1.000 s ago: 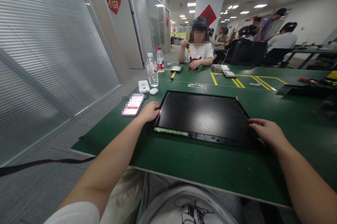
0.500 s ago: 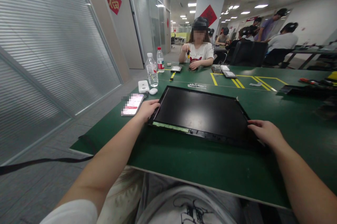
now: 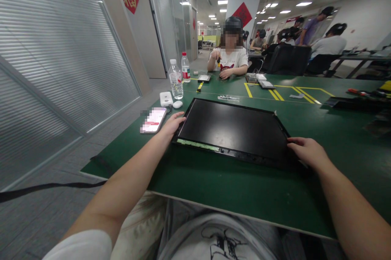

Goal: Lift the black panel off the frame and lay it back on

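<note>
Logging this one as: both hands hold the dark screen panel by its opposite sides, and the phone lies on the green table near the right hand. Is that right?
Not quite: the phone lies near the left hand, not the right hand, as the head view shows. Both hands do hold the dark screen panel by its opposite sides, and the phone is on the green table.

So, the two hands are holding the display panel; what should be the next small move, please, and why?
Perhaps ease the display panel slightly rightward, since the left hand and right hand hold its opposite side edges, and the smartphone lies close beside the left hand.
</note>
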Available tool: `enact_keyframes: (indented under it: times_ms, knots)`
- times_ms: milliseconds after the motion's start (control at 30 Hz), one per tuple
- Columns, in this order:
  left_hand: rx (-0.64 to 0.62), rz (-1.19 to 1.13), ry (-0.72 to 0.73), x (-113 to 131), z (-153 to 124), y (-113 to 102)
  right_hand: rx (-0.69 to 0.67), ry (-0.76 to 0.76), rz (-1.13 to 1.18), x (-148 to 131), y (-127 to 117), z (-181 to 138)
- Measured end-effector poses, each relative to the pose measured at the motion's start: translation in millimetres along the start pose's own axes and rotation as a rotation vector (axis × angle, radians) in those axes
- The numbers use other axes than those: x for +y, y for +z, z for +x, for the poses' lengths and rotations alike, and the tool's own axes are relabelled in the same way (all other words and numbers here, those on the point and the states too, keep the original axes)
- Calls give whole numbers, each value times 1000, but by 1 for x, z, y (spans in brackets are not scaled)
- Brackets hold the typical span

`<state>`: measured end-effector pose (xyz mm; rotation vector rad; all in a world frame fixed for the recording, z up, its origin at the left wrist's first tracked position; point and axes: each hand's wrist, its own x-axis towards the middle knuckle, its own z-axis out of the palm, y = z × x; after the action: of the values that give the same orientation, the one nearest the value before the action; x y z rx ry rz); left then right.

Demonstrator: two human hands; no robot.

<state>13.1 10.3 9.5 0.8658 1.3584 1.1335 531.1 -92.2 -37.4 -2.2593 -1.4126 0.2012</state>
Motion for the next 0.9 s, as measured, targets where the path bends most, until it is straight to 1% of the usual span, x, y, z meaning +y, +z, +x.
enact_keyframes:
  times_ms: [233,400,567,733,900]
  knots:
    - [-64,-169,-59,5,-7,6,-51,12,-13,-2,-2,1]
    - [-82,-221,-83,6,-9,6,-47,12,-12,-2,-3,0]
    - [-102,-237,-66,4,-10,5,-24,3,-4,-1,-1,-1]
    - [-109,-209,-74,4,-10,5,-35,14,-7,0,-1,0]
    - [-127,-188,-60,3,-12,5,-18,-9,-1,0,0,1]
